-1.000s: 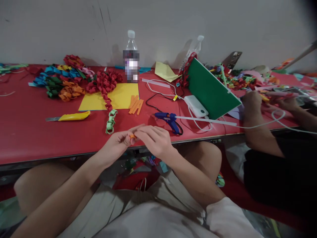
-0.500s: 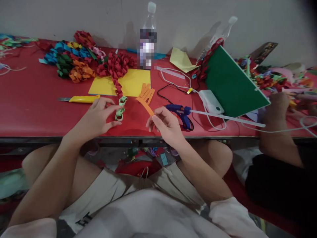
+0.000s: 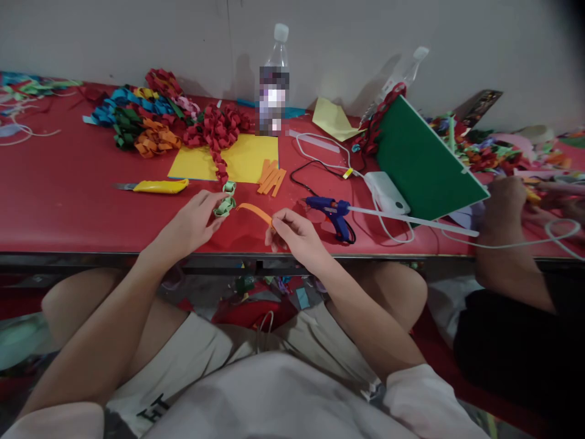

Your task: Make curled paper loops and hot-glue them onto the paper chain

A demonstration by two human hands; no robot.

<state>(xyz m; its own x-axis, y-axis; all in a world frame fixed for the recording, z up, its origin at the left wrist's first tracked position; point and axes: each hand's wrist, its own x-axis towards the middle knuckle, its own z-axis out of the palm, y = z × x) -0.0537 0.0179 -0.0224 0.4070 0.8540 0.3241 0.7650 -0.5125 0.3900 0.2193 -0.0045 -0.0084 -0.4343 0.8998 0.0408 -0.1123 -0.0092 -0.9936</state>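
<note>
My left hand (image 3: 194, 221) pinches the near end of a short light-green paper chain (image 3: 225, 202) lying on the red table (image 3: 68, 201). My right hand (image 3: 292, 235) pinches one end of a curved orange paper strip (image 3: 254, 211), whose free end points toward the green chain. Both hands sit near the table's front edge, a little apart. A small pile of orange strips (image 3: 271, 179) lies just beyond them, beside a yellow paper sheet (image 3: 242, 160).
A blue glue gun (image 3: 333, 210) with a cord lies right of my right hand. A yellow utility knife (image 3: 158, 186) lies at left. Coloured paper chains (image 3: 150, 125), a water bottle (image 3: 274, 82), a green board (image 3: 423, 161) and a white power bank (image 3: 386, 191) stand behind. Another person's hand (image 3: 505, 204) works at right.
My hands parted from a joint pinch. The right hand picked an orange strip from the pile and brought it back; the left hand reached to the green chain and took hold of it.
</note>
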